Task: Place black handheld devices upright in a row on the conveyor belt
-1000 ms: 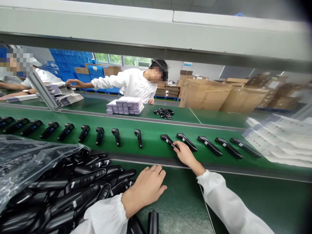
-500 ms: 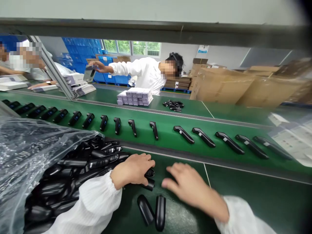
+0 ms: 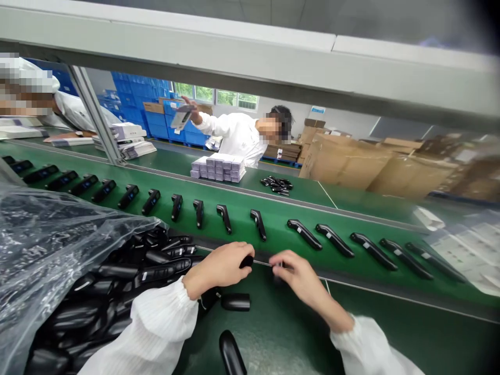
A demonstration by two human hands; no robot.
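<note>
Left hand [image 3: 219, 266] grips a black device [image 3: 246, 261]; right hand [image 3: 299, 273] beside.

Conveyor belt [image 3: 273, 219]: green, runs left to right across the middle; a single row of black handheld devices [image 3: 304, 234] lies on it, spaced apart.
White boxes [image 3: 217, 167]: stacked in a block on the far green table [image 3: 172, 161], beyond the belt.
Small black parts [image 3: 277, 184]: loose heap just right of the white boxes.
Co-worker [image 3: 238, 136]: white coat, at the far side, one arm raised holding a flat item.
Second person [image 3: 58, 104]: far left, white coat, partly hidden.
Cardboard cartons [image 3: 344, 164]: stacked at far right.
Blue crates [image 3: 136, 94]: piled along the far wall, left.
Papers [image 3: 464, 245]: blurred, at right edge.
Overhead beam [image 3: 250, 62]: grey, across the top.
</note>
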